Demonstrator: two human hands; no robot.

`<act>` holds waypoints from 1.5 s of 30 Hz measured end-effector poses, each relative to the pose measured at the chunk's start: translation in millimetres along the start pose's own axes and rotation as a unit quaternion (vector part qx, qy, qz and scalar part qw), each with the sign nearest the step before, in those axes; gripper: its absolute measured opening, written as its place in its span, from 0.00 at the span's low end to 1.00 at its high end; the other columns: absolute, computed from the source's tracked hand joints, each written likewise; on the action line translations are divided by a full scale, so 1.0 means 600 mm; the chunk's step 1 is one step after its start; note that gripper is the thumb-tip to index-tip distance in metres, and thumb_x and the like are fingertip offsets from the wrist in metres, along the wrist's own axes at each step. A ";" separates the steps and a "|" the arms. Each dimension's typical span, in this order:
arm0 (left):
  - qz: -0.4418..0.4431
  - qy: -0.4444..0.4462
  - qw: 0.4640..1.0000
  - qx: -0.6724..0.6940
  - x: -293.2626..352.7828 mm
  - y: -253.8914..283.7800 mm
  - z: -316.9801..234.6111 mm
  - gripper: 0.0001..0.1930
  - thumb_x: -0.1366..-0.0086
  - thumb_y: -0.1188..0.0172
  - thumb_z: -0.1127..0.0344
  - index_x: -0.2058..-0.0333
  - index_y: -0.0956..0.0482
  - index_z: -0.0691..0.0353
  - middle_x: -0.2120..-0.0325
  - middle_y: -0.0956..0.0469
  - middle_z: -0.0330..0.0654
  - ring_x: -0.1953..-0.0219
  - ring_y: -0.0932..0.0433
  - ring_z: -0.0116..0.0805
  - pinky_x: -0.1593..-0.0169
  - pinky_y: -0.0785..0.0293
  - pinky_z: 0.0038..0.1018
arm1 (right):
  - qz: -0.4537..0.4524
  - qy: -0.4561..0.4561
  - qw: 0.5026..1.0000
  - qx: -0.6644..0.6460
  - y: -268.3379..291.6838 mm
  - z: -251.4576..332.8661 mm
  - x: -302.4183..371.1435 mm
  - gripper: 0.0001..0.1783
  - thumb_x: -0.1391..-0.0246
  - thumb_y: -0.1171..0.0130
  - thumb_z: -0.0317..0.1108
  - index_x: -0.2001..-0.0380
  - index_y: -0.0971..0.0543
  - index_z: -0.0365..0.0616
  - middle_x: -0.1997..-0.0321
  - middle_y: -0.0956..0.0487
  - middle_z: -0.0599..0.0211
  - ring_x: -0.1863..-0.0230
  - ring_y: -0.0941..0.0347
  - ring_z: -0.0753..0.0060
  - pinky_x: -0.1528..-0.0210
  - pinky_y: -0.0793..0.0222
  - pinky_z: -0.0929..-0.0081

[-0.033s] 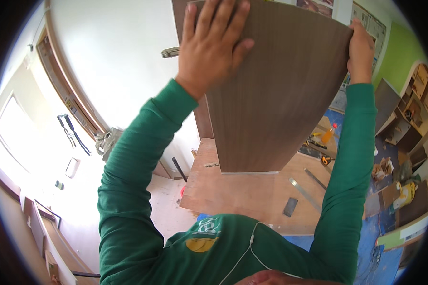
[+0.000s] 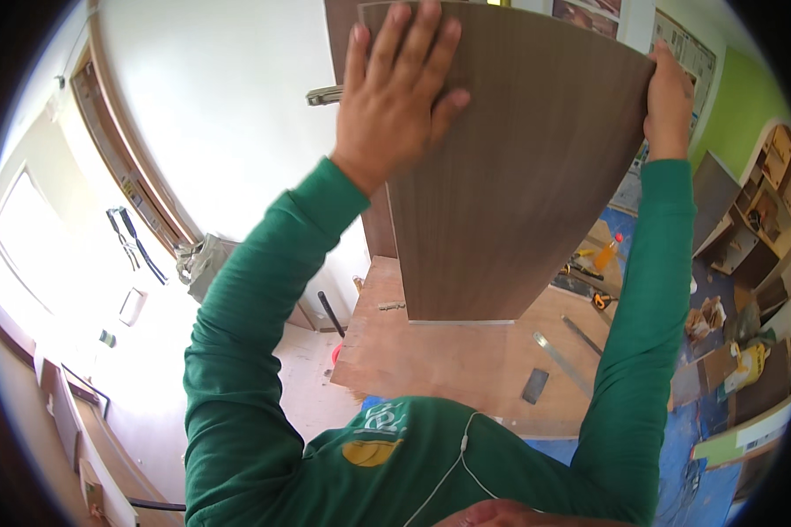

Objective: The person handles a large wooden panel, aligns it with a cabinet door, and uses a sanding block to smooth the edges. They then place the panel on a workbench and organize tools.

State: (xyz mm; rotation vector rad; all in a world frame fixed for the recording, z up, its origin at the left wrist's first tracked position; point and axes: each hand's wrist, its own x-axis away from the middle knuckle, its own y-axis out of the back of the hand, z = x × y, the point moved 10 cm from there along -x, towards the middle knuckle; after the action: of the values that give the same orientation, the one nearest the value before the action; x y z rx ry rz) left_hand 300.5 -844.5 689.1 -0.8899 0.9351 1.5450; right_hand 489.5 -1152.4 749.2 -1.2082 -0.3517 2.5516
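A tall brown wood-grain panel (image 2: 518, 176) stands upright before me, its lower end on a plywood work surface (image 2: 448, 373). My left hand (image 2: 395, 110) lies flat on the panel's face near the upper left corner, fingers spread. On the other side, my right hand (image 2: 668, 105) grips the panel's right edge near the top; its fingertips are partly hidden behind the edge. A metal hinge (image 2: 324, 96) juts out past the left edge, beside my left hand. Another hinge-like metal piece (image 2: 392, 306) lies on the plywood near the panel's foot.
A steel ruler (image 2: 561, 362), a dark rectangular block (image 2: 535, 386) and orange-handled scissors (image 2: 601, 300) lie on the plywood to the right. Beyond them is a bottle of orange liquid (image 2: 606, 253). Wooden shelving (image 2: 772, 198) stands far right; a white wall (image 2: 211, 105) rises at left.
My left hand and the panel's top appear slightly lower and further right in the picture. Both hands keep the same contact with the panel.
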 end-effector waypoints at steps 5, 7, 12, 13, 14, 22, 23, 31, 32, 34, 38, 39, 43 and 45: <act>0.118 -0.024 0.990 0.071 0.181 -0.086 -0.089 0.39 0.31 0.43 0.43 0.28 0.37 0.55 0.24 0.47 0.45 0.22 0.51 0.48 0.26 0.50 0.56 | -0.004 -0.027 1.000 0.007 0.019 -0.016 -0.012 0.22 0.34 0.41 0.47 0.64 0.18 0.33 0.61 0.19 0.61 0.57 0.29 0.69 0.49 0.33 0.68; 0.163 -0.104 0.980 0.052 0.278 -0.119 -0.156 0.37 0.29 0.47 0.43 0.27 0.38 0.54 0.23 0.47 0.42 0.22 0.52 0.45 0.25 0.53 0.53 | 0.000 -0.022 1.000 0.020 0.020 -0.016 -0.013 0.22 0.33 0.41 0.47 0.64 0.18 0.33 0.61 0.20 0.61 0.57 0.29 0.69 0.49 0.33 0.68; 0.206 -0.354 0.911 0.042 0.416 -0.106 -0.228 0.33 0.25 0.53 0.45 0.26 0.40 0.51 0.23 0.47 0.35 0.21 0.52 0.37 0.22 0.62 0.49 | 0.009 -0.010 1.000 0.000 -0.010 0.005 -0.012 0.23 0.33 0.42 0.47 0.63 0.19 0.33 0.59 0.20 0.60 0.56 0.29 0.67 0.47 0.33 0.67; 0.203 -0.376 0.903 0.051 0.421 -0.104 -0.229 0.33 0.25 0.53 0.45 0.26 0.40 0.50 0.23 0.47 0.35 0.21 0.52 0.37 0.22 0.63 0.50 | 0.009 -0.013 1.000 0.003 -0.011 0.003 -0.014 0.23 0.33 0.42 0.47 0.63 0.19 0.33 0.58 0.20 0.59 0.56 0.29 0.67 0.46 0.33 0.67; 0.210 -0.360 0.907 0.058 0.399 -0.105 -0.212 0.34 0.25 0.53 0.44 0.26 0.41 0.49 0.23 0.47 0.35 0.21 0.52 0.37 0.22 0.63 0.50 | 0.011 -0.016 1.000 0.006 -0.015 -0.007 -0.015 0.23 0.33 0.42 0.47 0.62 0.19 0.33 0.58 0.20 0.59 0.55 0.29 0.68 0.46 0.33 0.67; -0.050 0.000 0.999 0.014 -0.070 0.024 0.065 0.29 0.26 0.48 0.44 0.31 0.31 0.47 0.29 0.34 0.44 0.29 0.36 0.49 0.28 0.43 0.53 | 0.023 -0.011 1.000 0.010 -0.001 -0.004 -0.014 0.21 0.34 0.41 0.47 0.63 0.19 0.35 0.58 0.21 0.61 0.55 0.29 0.68 0.47 0.34 0.67; 0.074 0.047 0.995 0.057 -0.105 0.004 0.100 0.27 0.25 0.48 0.44 0.34 0.28 0.49 0.35 0.29 0.43 0.35 0.31 0.46 0.33 0.37 0.49 | 0.020 -0.013 1.000 0.007 0.001 -0.001 -0.009 0.21 0.35 0.41 0.47 0.63 0.19 0.36 0.58 0.21 0.62 0.55 0.29 0.68 0.47 0.34 0.67; 0.224 0.207 0.830 0.468 -0.085 -0.035 0.177 0.25 0.23 0.46 0.44 0.46 0.16 0.59 0.60 0.17 0.35 0.61 0.21 0.24 0.54 0.22 0.28 | -0.002 0.012 0.999 0.029 0.022 0.030 0.001 0.22 0.36 0.41 0.48 0.64 0.19 0.36 0.60 0.20 0.59 0.56 0.29 0.67 0.48 0.33 0.67; 0.222 0.206 0.814 0.496 -0.079 -0.033 0.184 0.24 0.23 0.46 0.46 0.46 0.17 0.61 0.60 0.17 0.35 0.60 0.21 0.24 0.53 0.23 0.28 | -0.003 0.006 0.999 0.034 0.026 0.025 0.001 0.22 0.36 0.41 0.48 0.64 0.18 0.35 0.60 0.20 0.59 0.56 0.28 0.66 0.48 0.33 0.67; 0.220 0.200 0.781 0.549 -0.062 -0.024 0.188 0.23 0.23 0.46 0.49 0.46 0.17 0.63 0.59 0.17 0.36 0.60 0.21 0.25 0.52 0.23 0.27 | 0.002 0.018 0.999 0.039 0.033 0.035 0.008 0.23 0.35 0.41 0.49 0.63 0.18 0.34 0.60 0.19 0.57 0.56 0.28 0.66 0.48 0.33 0.67; 0.150 0.224 0.787 0.554 -0.047 -0.007 0.201 0.23 0.25 0.42 0.48 0.49 0.16 0.64 0.65 0.17 0.36 0.61 0.21 0.26 0.53 0.22 0.26 | 0.017 0.051 0.998 0.012 0.025 0.072 0.040 0.26 0.35 0.40 0.50 0.59 0.17 0.31 0.58 0.17 0.59 0.57 0.27 0.69 0.50 0.32 0.69; 0.147 0.224 0.796 0.542 -0.050 -0.003 0.204 0.23 0.25 0.42 0.48 0.50 0.16 0.65 0.65 0.17 0.36 0.61 0.21 0.26 0.53 0.22 0.27 | 0.013 0.050 0.999 0.011 0.026 0.073 0.042 0.26 0.35 0.40 0.50 0.58 0.17 0.31 0.58 0.17 0.61 0.57 0.28 0.70 0.50 0.32 0.70; 0.193 0.163 0.857 0.450 -0.094 0.013 0.176 0.22 0.27 0.39 0.48 0.57 0.14 0.65 0.69 0.17 0.38 0.64 0.22 0.29 0.56 0.24 0.29 | 0.021 0.043 0.998 0.035 0.037 0.077 0.047 0.27 0.34 0.39 0.51 0.56 0.17 0.31 0.61 0.19 0.65 0.59 0.29 0.73 0.51 0.32 0.72; 0.231 0.109 0.883 0.394 -0.127 0.033 0.146 0.22 0.28 0.39 0.48 0.58 0.14 0.65 0.70 0.17 0.40 0.65 0.22 0.30 0.56 0.24 0.31 | 0.018 0.051 0.998 0.042 0.033 0.074 0.049 0.26 0.34 0.40 0.50 0.56 0.17 0.32 0.61 0.19 0.64 0.59 0.29 0.72 0.51 0.33 0.71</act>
State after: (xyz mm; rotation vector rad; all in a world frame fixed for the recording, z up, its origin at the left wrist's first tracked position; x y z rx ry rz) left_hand 286.3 -797.7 796.2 -0.2470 1.8659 1.2506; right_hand 434.0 -1164.3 749.2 -1.3188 -0.1989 2.4957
